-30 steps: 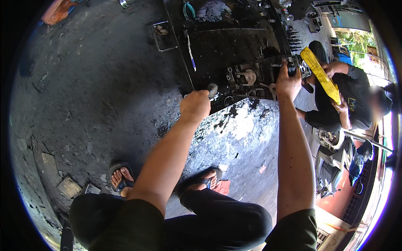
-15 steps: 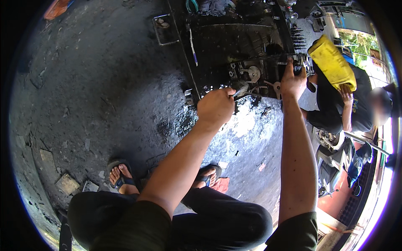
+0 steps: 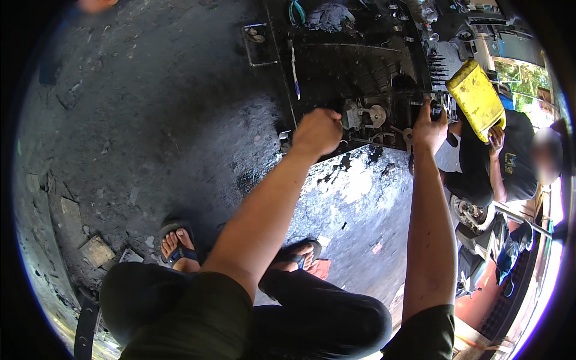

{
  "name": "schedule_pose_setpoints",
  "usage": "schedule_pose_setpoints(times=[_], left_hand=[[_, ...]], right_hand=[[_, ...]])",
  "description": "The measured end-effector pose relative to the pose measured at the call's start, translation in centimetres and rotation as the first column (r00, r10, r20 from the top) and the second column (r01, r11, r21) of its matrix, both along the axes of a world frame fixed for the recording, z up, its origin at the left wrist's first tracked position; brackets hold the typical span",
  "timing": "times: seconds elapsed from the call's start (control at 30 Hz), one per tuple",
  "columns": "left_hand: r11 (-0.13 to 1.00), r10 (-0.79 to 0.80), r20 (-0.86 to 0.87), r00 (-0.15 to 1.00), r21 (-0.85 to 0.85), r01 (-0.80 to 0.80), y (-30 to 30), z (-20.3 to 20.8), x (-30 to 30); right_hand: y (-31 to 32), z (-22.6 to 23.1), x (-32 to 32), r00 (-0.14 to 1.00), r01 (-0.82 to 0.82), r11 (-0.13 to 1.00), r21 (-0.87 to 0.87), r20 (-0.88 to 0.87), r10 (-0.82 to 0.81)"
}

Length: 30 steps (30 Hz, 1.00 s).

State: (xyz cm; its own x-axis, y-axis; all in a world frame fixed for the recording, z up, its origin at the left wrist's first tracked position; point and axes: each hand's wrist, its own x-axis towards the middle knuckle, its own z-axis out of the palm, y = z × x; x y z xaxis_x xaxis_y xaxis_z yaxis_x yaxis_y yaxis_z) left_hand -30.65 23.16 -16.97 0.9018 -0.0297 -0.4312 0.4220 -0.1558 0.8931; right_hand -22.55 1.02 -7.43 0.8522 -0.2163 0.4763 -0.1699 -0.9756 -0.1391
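Observation:
My left hand [image 3: 318,133] is closed around the handle of what looks like a small brush. Its greyish bristle end [image 3: 351,115] lies against metal parts on a black, oily work surface [image 3: 336,66]. Beside it sits a round metal part [image 3: 376,116], with a flat star-shaped piece [image 3: 408,137] farther right. At the right edge of that surface, my right hand [image 3: 430,127] has its thumb and forefinger around a shiny metal part [image 3: 440,108], which they largely hide.
A white-and-blue stick [image 3: 294,72] and a crumpled rag [image 3: 330,17] lie on the surface. Dark spikes [image 3: 437,66] line its right side. To the right, a person in dark clothes [image 3: 517,150] holds a yellow jerrycan [image 3: 478,99]. The floor [image 3: 150,132] is stained black.
The brush has moved slightly up among the metal parts with my left hand. The view has shifted a little, and the person's yellow jerrycan is turned more upright.

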Motion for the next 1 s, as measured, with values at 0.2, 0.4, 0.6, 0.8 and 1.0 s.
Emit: schedule_pose_setpoints(times=[0.2, 0.4, 0.6, 0.8, 1.0], left_hand=[[0.998, -0.057, -0.096, 0.994, -0.021, 0.055, 1.1, 0.1, -0.1], [0.961, -0.194, 0.020, 0.981, 0.206, 0.186, 1.4, 1.8, -1.5], [0.833, -0.382, 0.157, 0.911, 0.485, 0.266, -2.6, 2.1, -0.8], [0.819, -0.466, 0.144, 0.873, 0.442, 0.365, -0.3, 3.3, 4.9], [0.906, -0.404, 0.046, 0.913, 0.160, 0.393, 0.7, 2.1, 2.7]], right_hand=[[-0.7, -0.5, 0.1, 1.000, -0.010, 0.999, -0.033, 0.026, 0.010], [-0.9, -0.5, 0.1, 0.999, -0.044, 0.999, -0.016, 0.031, 0.045], [-0.1, -0.4, -0.3, 0.998, -0.010, 0.998, 0.055, 0.061, 0.007], [0.6, -0.2, -0.2, 0.996, 0.068, 0.997, 0.039, 0.054, -0.070], [-0.1, -0.6, 0.2, 0.997, -0.003, 0.999, 0.040, 0.078, 0.000]])
